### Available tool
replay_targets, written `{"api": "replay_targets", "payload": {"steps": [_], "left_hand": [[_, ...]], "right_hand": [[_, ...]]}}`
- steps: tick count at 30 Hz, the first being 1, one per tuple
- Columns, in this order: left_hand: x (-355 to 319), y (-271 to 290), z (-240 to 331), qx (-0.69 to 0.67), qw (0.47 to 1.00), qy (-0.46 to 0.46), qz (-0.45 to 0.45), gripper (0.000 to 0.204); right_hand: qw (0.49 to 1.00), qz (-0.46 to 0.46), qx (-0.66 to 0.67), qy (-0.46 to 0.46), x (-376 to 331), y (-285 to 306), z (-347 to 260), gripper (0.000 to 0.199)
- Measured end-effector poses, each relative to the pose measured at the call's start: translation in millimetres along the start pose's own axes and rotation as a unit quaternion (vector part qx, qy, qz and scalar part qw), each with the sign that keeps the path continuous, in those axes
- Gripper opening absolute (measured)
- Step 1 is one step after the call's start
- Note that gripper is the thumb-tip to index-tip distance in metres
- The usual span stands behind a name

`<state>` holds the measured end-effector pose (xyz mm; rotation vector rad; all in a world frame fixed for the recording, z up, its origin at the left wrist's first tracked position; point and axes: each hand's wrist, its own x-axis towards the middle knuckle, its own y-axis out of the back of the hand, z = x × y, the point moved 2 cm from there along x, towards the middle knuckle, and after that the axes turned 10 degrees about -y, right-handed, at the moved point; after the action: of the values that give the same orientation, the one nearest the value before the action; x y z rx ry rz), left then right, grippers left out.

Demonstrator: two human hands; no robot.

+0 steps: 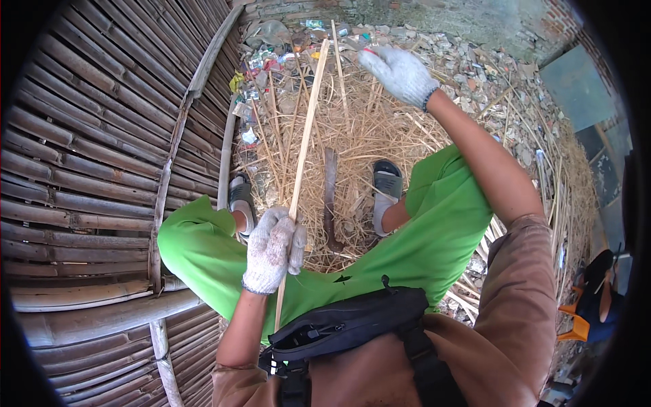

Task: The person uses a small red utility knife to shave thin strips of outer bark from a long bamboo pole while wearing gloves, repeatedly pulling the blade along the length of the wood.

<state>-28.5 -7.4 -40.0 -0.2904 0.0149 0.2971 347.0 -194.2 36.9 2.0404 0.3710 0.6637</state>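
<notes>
My left hand [270, 251], in a soiled white knit glove, is closed round a long pale bamboo strip [308, 129]. The strip slants up and away from my lap, its lower end beside the black waist bag. Stretched out to the far right, my right hand [401, 73] wears a white glove too. Its fingers are curled, with a bit of red at their tips; what they hold is unclear. Between my feet lies a long machete-like tool [330, 193] with a dark, hooked lower end. A thinner strip [340, 74] points away to the left of my right hand.
Bamboo shavings [380, 139] cover the ground around my sandals [388, 183]. Litter and rubble [271, 64] lie beyond, before a wall [468, 27]. A bamboo slat panel [102, 156] stands close on the left. An orange chair [575, 325] is at the right rim.
</notes>
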Motion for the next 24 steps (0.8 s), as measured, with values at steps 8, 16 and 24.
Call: {"api": "replay_targets", "payload": {"steps": [8,16,24], "left_hand": [[5.7,-0.1,3.4,-0.018,0.999,0.017,0.023,0.025],[18.2,-3.8,1.5,-0.051,0.998,-0.010,0.041,0.024],[3.6,-15.8,2.3,0.013,1.000,-0.009,0.001,0.019]], "right_hand": [[0.983,-0.142,-0.016,0.114,-64.6,-30.1,-82.2,0.060],[0.943,-0.234,0.010,0.235,-116.3,-52.9,-114.8,0.047],[0.979,-0.154,-0.058,0.120,-55.6,-27.3,-85.0,0.062]]}}
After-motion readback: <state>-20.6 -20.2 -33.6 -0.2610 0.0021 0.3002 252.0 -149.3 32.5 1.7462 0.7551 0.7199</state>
